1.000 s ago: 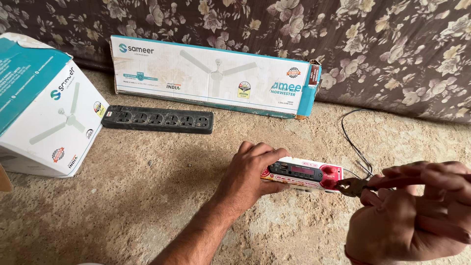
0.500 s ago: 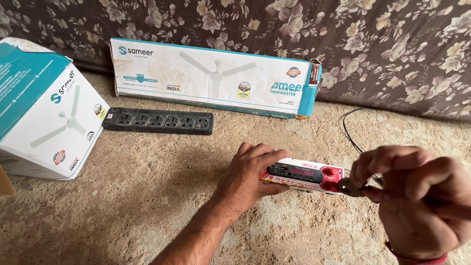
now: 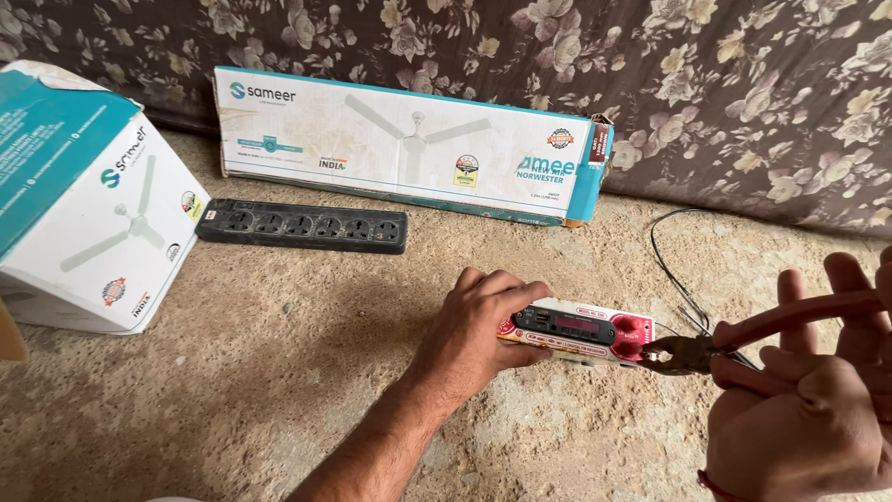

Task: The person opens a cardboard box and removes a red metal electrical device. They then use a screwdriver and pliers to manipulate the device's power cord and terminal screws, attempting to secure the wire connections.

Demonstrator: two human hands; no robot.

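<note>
- The person's left hand lies palm down, fingers curled around the left end of a small white and red audio panel, pinning it to the rough sandy floor near the floor's right side.
- The right hand is closed around the red handles of a pair of pliers, low at the right edge of the view.
- The plier tips touch the panel's right end, beside its red knob; whether they grip anything cannot be told.
- A thin black wire loops over the floor behind the panel toward the pliers.
- The job looks mid-way: panel steadied, tool applied, wire loose.
- Further back lie a black power strip, a long fan carton against flowered cloth, and a white and teal box at the left edge.
</note>
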